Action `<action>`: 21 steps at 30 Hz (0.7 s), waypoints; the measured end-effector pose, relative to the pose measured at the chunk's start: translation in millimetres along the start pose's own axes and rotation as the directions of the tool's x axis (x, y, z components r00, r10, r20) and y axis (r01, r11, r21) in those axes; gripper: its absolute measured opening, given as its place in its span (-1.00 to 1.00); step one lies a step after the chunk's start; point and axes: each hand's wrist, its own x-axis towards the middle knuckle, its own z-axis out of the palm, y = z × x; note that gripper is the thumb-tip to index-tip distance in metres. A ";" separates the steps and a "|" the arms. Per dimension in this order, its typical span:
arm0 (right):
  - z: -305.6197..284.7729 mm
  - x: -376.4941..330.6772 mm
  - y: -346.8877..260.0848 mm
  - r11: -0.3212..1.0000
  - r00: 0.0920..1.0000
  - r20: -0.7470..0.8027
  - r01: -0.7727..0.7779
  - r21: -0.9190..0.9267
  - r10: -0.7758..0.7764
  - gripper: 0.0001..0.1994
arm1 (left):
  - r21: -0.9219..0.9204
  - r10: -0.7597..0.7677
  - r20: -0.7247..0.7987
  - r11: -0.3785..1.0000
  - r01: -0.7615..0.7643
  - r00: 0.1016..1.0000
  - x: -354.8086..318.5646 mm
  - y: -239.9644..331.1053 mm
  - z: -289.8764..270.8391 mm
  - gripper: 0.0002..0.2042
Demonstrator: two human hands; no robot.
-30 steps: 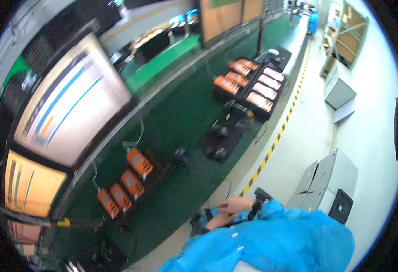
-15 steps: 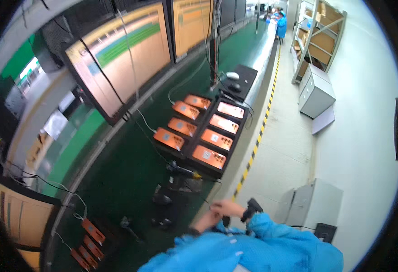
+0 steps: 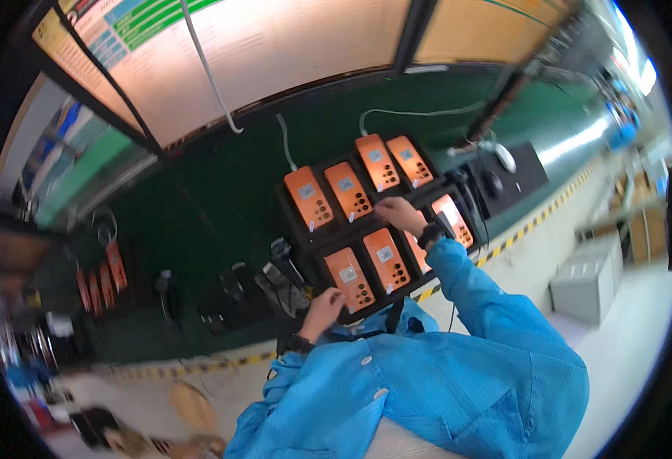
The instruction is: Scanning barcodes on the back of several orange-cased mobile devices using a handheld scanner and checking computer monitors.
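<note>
Eight orange phones [image 3: 385, 260] sit in the middle of the frame, camera ends toward the person, four in a black back tray [image 3: 339, 227] and four in a black front tray [image 3: 366, 266]. The left hand [image 3: 324, 312] is at the near left corner of the front row's leftmost phone, fingers bent; from here I can't tell whether they touch it or have hold of anything. The right hand [image 3: 399, 215] reaches over the middle of the trays, partly covering a front-row phone, its fingertips just beside the near end of the back row's second phone; its fingers are curled, and I can't make out what, if anything, is between them. A white cable [image 3: 285, 141] runs up from the back row's leftmost phone. Right of the trays lie a white mouse [image 3: 505, 158] and a dark mouse [image 3: 492, 182] on a black mat [image 3: 531, 168]. More orange phones [image 3: 116, 265] stand in a row at the left, on the same green bench [image 3: 183, 222]. A big lit screen [image 3: 275, 53] fills the top, and a pale cabinet [image 3: 588, 279] stands at the lower right.
</note>
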 end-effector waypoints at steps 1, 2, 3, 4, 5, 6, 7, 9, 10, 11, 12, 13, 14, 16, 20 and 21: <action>-12.6 32.3 -2.9 1.000 0.998 0.052 -0.018 0.001 0.018 -0.69 | -0.023 -0.065 -0.117 0.998 0.063 0.991 0.7 7.5 11.8 -0.74; -9.1 57.7 -10.7 0.998 0.996 0.064 0.062 -0.029 -0.060 -0.69 | -0.043 -0.117 -0.209 0.993 0.111 0.971 -3.4 15.0 19.7 -0.74; -2.2 78.4 -20.6 0.989 0.988 0.079 0.141 -0.052 -0.136 -0.69 | -0.068 -0.174 -0.296 0.985 0.161 0.939 -9.0 22.8 33.9 -0.75; 7.1 98.5 -38.9 0.994 0.975 0.195 0.108 0.011 -0.108 -0.68 | -0.186 -0.242 -0.371 0.965 0.184 0.897 -13.5 20.4 52.7 -0.76; 19.9 121.8 -44.0 0.980 0.962 0.195 0.197 -0.021 -0.189 -0.66 | -0.223 -0.231 -0.419 0.964 0.147 0.878 -15.7 26.8 68.2 -0.77; 40.3 133.7 -65.7 0.966 0.952 0.162 0.255 0.042 -0.258 -0.63 | -0.260 -0.255 -0.481 0.955 0.141 0.839 -20.4 28.9 86.9 -0.78; 54.1 163.7 -55.1 0.948 0.940 0.126 0.318 0.028 -0.319 -0.59 | -0.280 -0.255 -0.509 0.952 0.122 0.822 -18.9 35.1 103.2 -0.79; 84.7 205.7 -64.6 0.901 0.932 0.112 0.363 -0.238 -0.346 -0.49 | -0.359 -0.296 -0.551 0.928 0.098 0.780 -24.4 60.6 118.9 -0.80; 92.6 221.5 -61.0 0.863 0.925 0.026 0.364 -0.349 -0.380 -0.40 | -0.332 -0.309 -0.534 0.933 0.141 0.787 -22.5 68.5 119.9 -0.81; 106.4 214.0 -88.4 0.876 0.959 0.198 0.270 -0.400 -0.204 -0.37 | -0.338 -0.330 -0.616 0.931 0.139 0.715 -29.5 71.4 125.7 -0.82; 108.3 220.7 -97.3 0.872 0.952 0.282 0.236 -0.428 -0.119 -0.41 | -0.331 -0.322 -0.674 0.936 0.118 0.665 -28.0 76.3 129.6 -0.83; 110.2 224.5 -104.2 0.865 0.935 0.353 0.199 -0.461 -0.027 -0.44 | -0.316 -0.309 -0.723 0.943 0.101 0.618 -26.0 78.7 129.9 -0.83; 107.2 227.3 -102.0 0.924 0.943 0.318 0.206 -0.322 -0.100 -0.48 | -0.250 -0.270 -0.759 0.961 0.116 0.592 -18.7 69.8 127.6 -0.82; 102.4 229.4 -84.6 0.973 0.953 0.219 0.224 -0.050 -0.208 -0.54 | -0.018 -0.058 -0.852 0.996 0.082 0.521 7.7 52.1 105.1 -0.78; 94.8 187.7 -96.6 0.960 0.949 0.184 0.272 -0.060 -0.258 -0.66 | 0.085 0.011 -0.968 0.954 0.288 0.250 57.3 36.2 24.4 -0.60; 91.7 191.0 -90.6 0.958 0.954 0.136 0.278 -0.067 -0.268 -0.66 | 0.017 -0.083 -0.966 0.923 0.384 0.244 73.6 33.9 7.1 -0.55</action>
